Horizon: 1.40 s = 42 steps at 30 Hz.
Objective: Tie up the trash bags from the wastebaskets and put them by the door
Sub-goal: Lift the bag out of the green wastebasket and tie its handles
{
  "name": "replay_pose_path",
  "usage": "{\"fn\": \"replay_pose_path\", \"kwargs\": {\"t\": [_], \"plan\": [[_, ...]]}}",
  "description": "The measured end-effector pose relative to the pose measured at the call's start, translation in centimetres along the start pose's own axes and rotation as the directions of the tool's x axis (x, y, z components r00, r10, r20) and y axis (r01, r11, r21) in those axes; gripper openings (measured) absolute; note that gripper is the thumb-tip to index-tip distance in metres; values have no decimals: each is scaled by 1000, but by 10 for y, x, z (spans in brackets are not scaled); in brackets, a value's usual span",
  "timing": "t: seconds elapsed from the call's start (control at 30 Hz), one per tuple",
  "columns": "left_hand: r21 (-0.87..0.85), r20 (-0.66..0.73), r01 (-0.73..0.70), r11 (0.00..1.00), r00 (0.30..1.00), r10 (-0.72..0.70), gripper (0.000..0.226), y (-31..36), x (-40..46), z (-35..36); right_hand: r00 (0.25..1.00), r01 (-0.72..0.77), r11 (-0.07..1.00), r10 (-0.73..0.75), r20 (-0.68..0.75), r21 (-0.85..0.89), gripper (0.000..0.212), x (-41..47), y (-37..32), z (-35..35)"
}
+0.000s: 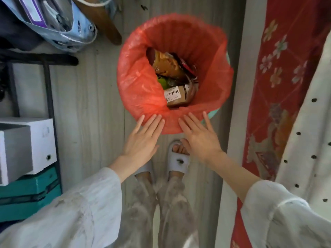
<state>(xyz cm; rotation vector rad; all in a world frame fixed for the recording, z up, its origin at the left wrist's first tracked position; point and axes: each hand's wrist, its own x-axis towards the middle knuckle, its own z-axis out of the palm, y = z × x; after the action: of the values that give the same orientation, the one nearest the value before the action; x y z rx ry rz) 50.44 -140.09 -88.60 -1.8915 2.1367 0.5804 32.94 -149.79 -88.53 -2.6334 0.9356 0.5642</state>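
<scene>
A red trash bag (136, 86) lines a teal wastebasket (215, 114) standing on the floor in front of me. The bag's mouth is folded over the rim and stays wide. Inside lie a brown cardboard box (176, 97) labelled 1998, a tan wrapper and other rubbish. My left hand (143, 138) reaches toward the near edge of the bag with straight fingers, fingertips at or just over the folded plastic. My right hand (200, 136) does the same beside it, fingers spread and straight. Neither hand holds anything.
A black metal rack (50, 97) with white boxes (35, 140) and a teal case (30, 194) stands on the left. A blue bag (71, 33) and a wooden leg (105, 24) are at the top left. A red patterned cloth (279, 86) hangs on the right. My slippered feet (179, 160) are below the basket.
</scene>
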Motion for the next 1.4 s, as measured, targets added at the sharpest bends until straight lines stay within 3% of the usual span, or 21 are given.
{"fn": "replay_pose_path", "kwargs": {"t": [0.07, 0.2, 0.33, 0.47, 0.6, 0.73, 0.9, 0.97, 1.03, 1.07, 1.13, 1.2, 1.23, 1.3, 1.37, 1.4], "plan": [[-8, 2, 35, 999, 999, -35, 75, -3, 14, -2, 999, -6, 998, 8, 34, -55, 59, 10, 5, 0], [-99, -100, 18, 995, 995, -28, 36, -4, 29, 0, 999, 37, 997, -37, 1, -74, 35, 17, 13, -3], [-184, -265, -48, 982, 964, -3, 23, -8, 19, -5, 986, 70, 997, -74, -149, -33, 25, 5, 20, -9], [-246, -332, 16, 969, 938, -100, 24, -10, 11, -27, 958, 45, 999, -38, -283, 19, 23, 4, 20, -25], [-342, -262, 112, 933, 942, -210, 44, -2, 10, -52, 934, 28, 992, 18, -358, 123, 17, 8, 11, -47], [-238, -144, 136, 962, 974, -174, 38, 6, 15, -59, 929, 30, 985, 36, -369, 172, 14, 8, 14, -58], [-78, -15, 176, 981, 984, -178, 48, 4, 16, -50, 947, -206, 930, 267, -176, 304, 46, 4, 33, -55], [-40, -62, 203, 978, 977, -205, 32, 1, 16, -46, 905, -341, 835, 416, -88, 432, 54, 4, 42, -58], [-45, -147, 234, 971, 960, -238, 27, -5, 14, -42, 821, -456, 667, 571, -12, 590, 51, 15, 54, -63], [-60, -187, 248, 967, 949, -255, 29, -9, 12, -42, 761, -503, 533, 646, 57, 680, 52, 26, 63, -64], [-98, -233, 291, 952, 923, -306, 34, -18, 11, -43, 627, -566, 161, 721, 296, 808, 63, 54, 79, -68], [-128, -205, 356, 926, 904, -375, 42, -23, 10, -46, 506, -546, -214, 686, 523, 810, 69, 79, 91, -74], [-160, -164, 402, 902, 890, -425, 46, -26, 10, -47, 475, -510, -332, 660, 582, 793, 62, 88, 96, -76], [-308, -52, 525, 793, 824, -565, 54, -30, 11, -48, 429, -463, -387, 690, 583, 798, 31, 96, 102, -83], [-519, 111, 649, 556, 696, -709, 53, -30, 13, -49, 397, -435, -385, 729, 558, 814, 8, 97, 103, -94], [-591, 189, 688, 422, 626, -756, 51, -30, 15, -50, 399, -411, -390, 736, 547, 824, 7, 97, 105, -97]]}}
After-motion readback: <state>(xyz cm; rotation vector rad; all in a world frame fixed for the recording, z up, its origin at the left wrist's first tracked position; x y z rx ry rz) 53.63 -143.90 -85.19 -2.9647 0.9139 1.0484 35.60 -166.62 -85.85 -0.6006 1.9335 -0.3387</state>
